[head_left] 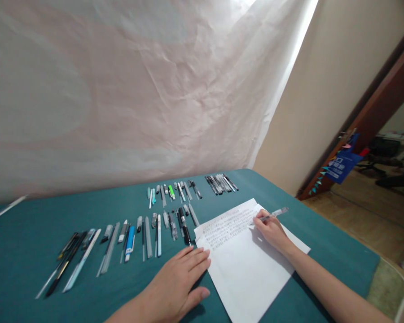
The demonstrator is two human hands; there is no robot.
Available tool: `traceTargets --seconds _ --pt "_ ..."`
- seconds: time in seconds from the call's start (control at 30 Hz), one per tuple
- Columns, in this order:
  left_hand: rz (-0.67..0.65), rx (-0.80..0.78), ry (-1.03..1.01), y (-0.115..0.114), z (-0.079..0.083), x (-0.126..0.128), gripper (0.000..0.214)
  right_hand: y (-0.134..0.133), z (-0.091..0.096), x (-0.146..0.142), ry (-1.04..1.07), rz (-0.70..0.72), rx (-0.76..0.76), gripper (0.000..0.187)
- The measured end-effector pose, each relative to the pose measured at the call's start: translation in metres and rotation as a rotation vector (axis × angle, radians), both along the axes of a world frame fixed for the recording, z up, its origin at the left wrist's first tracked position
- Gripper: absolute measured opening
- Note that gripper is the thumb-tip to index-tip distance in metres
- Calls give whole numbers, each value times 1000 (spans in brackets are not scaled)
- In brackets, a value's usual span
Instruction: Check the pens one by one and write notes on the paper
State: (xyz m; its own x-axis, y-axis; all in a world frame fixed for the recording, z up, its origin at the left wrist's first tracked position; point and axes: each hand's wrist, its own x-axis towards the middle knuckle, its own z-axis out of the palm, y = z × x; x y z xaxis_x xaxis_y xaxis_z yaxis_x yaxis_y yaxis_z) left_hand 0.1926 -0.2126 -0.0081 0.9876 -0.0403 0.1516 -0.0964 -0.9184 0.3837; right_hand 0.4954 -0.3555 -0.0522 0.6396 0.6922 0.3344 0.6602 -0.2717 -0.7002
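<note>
My right hand (269,228) grips a clear-barrelled pen (280,211), its tip end down at the sheet of paper (247,273). Rows of small handwriting cover the upper part of that white sheet, while its lower part is blank. A second sheet edge shows under it at the right. Flat beside the paper's left edge lies my left hand (177,282), fingers stretched and fingertips at the edge. Just beyond those fingertips is a black pen (185,226). Rows of taken-apart pens, caps and barrels spread to the left, among them a blue one (129,241).
Green cloth covers the table (121,291). Farther back lie a bunch of clear pens (221,184) and a row with a bright green piece (171,192). A pale curtain (155,98) hangs behind. A chair (390,287) stands at the right front corner.
</note>
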Motion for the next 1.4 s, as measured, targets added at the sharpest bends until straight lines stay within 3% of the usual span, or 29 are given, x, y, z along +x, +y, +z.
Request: traceTargets --seconds 0.3,1.4 --pt "19 58 66 -3 1 2 47 0 -3 -3 -51 32 -39 19" --pt "41 2 72 -4 0 2 46 0 -6 3 -56 71 -18 15"
